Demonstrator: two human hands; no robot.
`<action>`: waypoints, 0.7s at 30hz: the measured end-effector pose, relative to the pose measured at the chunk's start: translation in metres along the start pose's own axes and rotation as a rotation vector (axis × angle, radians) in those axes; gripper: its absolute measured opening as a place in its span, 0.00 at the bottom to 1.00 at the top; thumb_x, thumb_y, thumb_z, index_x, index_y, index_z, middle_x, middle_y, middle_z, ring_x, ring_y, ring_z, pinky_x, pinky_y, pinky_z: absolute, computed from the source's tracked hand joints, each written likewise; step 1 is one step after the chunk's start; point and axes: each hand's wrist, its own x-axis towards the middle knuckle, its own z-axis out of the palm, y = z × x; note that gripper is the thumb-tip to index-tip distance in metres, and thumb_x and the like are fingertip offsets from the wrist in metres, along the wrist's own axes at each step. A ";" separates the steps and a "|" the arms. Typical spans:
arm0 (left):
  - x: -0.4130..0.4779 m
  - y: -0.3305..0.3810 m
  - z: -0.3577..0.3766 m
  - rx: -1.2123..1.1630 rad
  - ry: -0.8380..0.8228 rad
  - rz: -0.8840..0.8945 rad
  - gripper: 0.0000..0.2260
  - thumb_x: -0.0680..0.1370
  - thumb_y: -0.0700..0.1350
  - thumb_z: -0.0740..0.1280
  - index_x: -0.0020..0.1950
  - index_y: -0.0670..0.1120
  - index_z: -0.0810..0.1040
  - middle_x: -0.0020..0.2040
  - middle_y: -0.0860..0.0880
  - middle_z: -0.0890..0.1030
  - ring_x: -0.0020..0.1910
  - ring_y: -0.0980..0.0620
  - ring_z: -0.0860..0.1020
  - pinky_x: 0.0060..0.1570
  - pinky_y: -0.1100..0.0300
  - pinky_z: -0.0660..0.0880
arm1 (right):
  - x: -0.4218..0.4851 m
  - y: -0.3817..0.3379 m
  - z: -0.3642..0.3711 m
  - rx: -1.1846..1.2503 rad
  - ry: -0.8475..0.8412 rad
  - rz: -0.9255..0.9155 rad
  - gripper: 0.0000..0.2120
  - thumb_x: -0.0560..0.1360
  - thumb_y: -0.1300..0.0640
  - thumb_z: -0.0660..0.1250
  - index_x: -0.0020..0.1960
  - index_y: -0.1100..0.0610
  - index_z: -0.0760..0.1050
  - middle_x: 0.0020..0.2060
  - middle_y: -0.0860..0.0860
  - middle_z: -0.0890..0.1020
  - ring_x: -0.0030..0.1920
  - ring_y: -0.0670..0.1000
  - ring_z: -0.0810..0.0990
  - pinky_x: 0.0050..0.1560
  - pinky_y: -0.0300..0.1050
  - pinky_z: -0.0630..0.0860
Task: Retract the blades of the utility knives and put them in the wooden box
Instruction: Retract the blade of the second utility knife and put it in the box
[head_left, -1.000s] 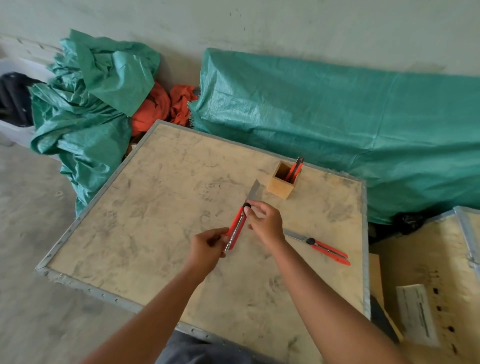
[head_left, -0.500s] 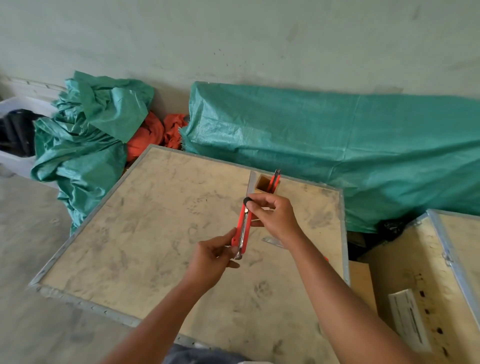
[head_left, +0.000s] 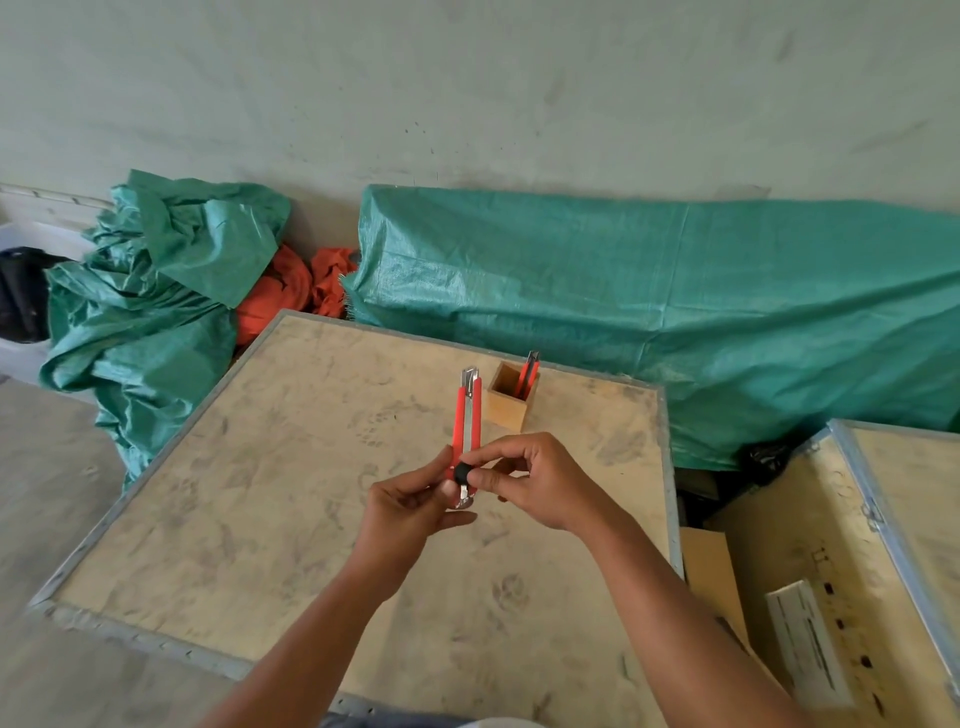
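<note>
Fingers (head_left: 470, 464) of the right hand (head_left: 540, 483) pinch the black slider knob (head_left: 462, 473) near the butt of a red utility knife (head_left: 466, 431), while the left hand (head_left: 410, 506) wraps that same end, holding it above the worktop (head_left: 291, 467). The blade looks nearly or fully drawn in; only a metal tip (head_left: 470, 375) shows. One knife (head_left: 529, 376) already stands in the wooden box (head_left: 509, 401) just beyond. Judging from this, boxing the held knife is left; any other knives are out of sight

Bare crate top (head_left: 260, 493) around wooden box (head_left: 506, 410)
</note>
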 end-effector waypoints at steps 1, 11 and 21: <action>0.000 0.000 0.000 -0.009 -0.010 0.001 0.19 0.75 0.34 0.68 0.65 0.41 0.77 0.54 0.43 0.86 0.52 0.42 0.84 0.45 0.51 0.84 | -0.001 -0.001 -0.001 -0.007 -0.007 -0.010 0.13 0.76 0.56 0.75 0.58 0.45 0.85 0.52 0.43 0.88 0.42 0.46 0.83 0.51 0.45 0.82; 0.001 0.003 0.002 0.007 -0.010 0.030 0.21 0.72 0.37 0.69 0.66 0.41 0.77 0.55 0.41 0.85 0.52 0.42 0.84 0.47 0.49 0.83 | -0.008 -0.006 0.005 0.009 0.069 -0.046 0.08 0.76 0.53 0.75 0.53 0.46 0.80 0.48 0.44 0.84 0.44 0.48 0.83 0.49 0.50 0.83; -0.001 0.003 0.001 0.033 -0.055 0.010 0.19 0.73 0.35 0.68 0.64 0.44 0.79 0.55 0.43 0.85 0.55 0.41 0.84 0.48 0.49 0.83 | -0.017 -0.005 0.004 -0.035 0.094 -0.043 0.09 0.72 0.57 0.78 0.50 0.48 0.81 0.44 0.42 0.84 0.42 0.43 0.80 0.42 0.40 0.80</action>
